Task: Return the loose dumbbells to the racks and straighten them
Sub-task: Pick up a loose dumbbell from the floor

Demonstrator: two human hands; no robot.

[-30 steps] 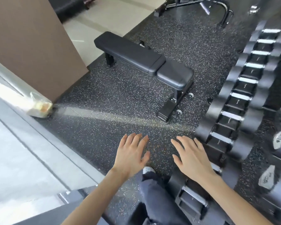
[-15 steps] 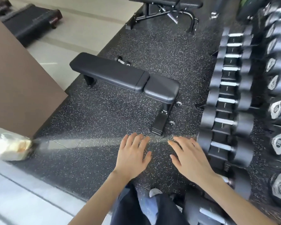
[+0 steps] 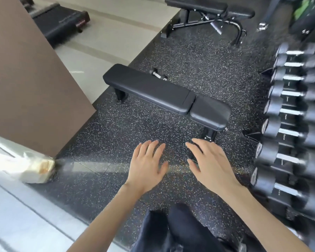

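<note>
In the lower middle of the frame, held the left hand (image 3: 146, 166) and the right hand (image 3: 210, 164) out side by side, palms down, above the black speckled rubber floor (image 3: 116, 135). Had the fingers of both straight and slightly spread, gripping nothing, the two hands apart from each other. Stood in dark trousers (image 3: 180, 230) at the bottom edge. Faced a long flat black padded bench (image 3: 153, 90) across the centre, just above the hands. Saw one small black loose dumbbell (image 3: 159, 75) on the floor behind that bench, partly hidden by its pad. Had a row of black round-headed dumbbells with silver handles (image 3: 292, 133) down the right edge, blurred, lying on a dark metal rack (image 3: 251, 134). Saw a black adjustable bench (image 3: 207, 7) at the top, a black treadmill (image 3: 62, 22) at upper left, a tall brown panel (image 3: 25, 79) along the left.
</note>
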